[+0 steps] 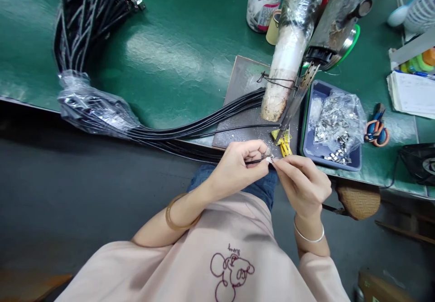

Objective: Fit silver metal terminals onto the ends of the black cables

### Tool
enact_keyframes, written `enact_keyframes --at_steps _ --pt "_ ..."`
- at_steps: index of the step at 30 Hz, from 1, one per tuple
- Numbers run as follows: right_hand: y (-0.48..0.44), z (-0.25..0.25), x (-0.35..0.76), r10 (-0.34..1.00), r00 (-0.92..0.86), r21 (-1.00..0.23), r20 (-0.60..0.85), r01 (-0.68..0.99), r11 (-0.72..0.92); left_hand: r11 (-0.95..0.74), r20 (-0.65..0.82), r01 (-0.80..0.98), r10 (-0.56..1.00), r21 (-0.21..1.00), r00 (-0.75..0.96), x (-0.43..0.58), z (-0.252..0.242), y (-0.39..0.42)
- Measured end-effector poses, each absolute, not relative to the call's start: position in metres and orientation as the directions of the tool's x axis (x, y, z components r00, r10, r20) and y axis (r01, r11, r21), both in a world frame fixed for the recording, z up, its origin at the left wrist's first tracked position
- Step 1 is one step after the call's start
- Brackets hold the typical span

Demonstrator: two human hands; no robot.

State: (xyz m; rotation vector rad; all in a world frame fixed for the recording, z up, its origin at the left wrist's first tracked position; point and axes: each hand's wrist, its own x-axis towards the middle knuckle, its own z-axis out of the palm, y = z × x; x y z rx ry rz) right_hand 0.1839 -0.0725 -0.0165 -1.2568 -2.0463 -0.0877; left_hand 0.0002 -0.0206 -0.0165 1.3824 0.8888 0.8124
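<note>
At the green bench's (176, 61) near edge, seen from the head, the left hand (243, 162) pinches a black cable (253, 161) near its end; the right hand (302, 182), fingertips together, pinches its pale tip (269, 159); a slack grip might let that slip.

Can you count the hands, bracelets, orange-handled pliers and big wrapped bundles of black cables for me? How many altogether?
Hands: 2 (left hand, right hand)
Bracelets: 2 (tan bracelet, silver bracelet)
Orange-handled pliers: 1
Wrapped bundle of black cables: 1
Total: 6
</note>
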Motion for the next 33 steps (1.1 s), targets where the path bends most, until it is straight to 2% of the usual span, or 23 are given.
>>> enact_keyframes --at_steps 2,4,8,10,12,15,18,21,24,26,33 --pt "-0.071 -0.015 0.184 0.761 -0.294 -0.27 0.578 0.811 0.519 0.027 -0.042 0.038 0.886 0.999 0.463 0.0 -0.018 -0.021" --pt "-0.07 -0.011 0.183 0.792 -0.309 -0.29 0.527 0.81 0.51 0.009 -0.029 0.045 0.885 0.999 0.464 0.002 -0.019 -0.022" --pt "-0.07 -0.004 0.186 0.872 -0.257 -0.459 0.416 0.768 0.446 -0.014 -0.009 0.05 0.903 0.999 0.429 0.004 -0.021 -0.025" --pt "-0.075 -0.003 0.188 0.905 -0.159 -0.558 0.395 0.741 0.374 -0.001 -0.014 0.039 0.919 0.999 0.393 0.004 -0.021 -0.025" --pt "-0.08 -0.005 0.189 0.881 0.008 -0.62 0.473 0.713 0.326 0.017 -0.024 0.025 0.931 1.0 0.364 0.004 -0.022 -0.024" --pt "-0.085 -0.012 0.186 0.714 0.255 -0.674 0.652 0.626 0.392 0.025 -0.027 0.012 0.94 1.0 0.341 0.005 -0.021 -0.021" --pt "-0.082 -0.02 0.178 0.654 0.314 -0.675 0.688 0.608 0.418 0.03 -0.029 0.002 0.946 1.0 0.323 0.006 -0.02 -0.019" --pt "-0.075 -0.026 0.171 0.706 0.204 -0.594 0.678 0.718 0.363 0.045 -0.043 0.001 0.95 0.999 0.31 0.008 -0.018 -0.019" --pt "-0.068 -0.029 0.166 0.748 0.043 -0.513 0.662 0.753 0.412 0.05 -0.05 0.009 0.948 0.999 0.313 0.009 -0.017 -0.019" --pt "-0.066 -0.031 0.164 0.735 -0.006 -0.478 0.678 0.757 0.446 0.046 -0.048 0.016 0.946 0.999 0.322 0.009 -0.017 -0.019" --pt "-0.061 -0.033 0.163 0.69 0.031 -0.454 0.724 0.774 0.441 0.033 -0.035 0.014 0.952 0.999 0.303 0.011 -0.015 -0.016"
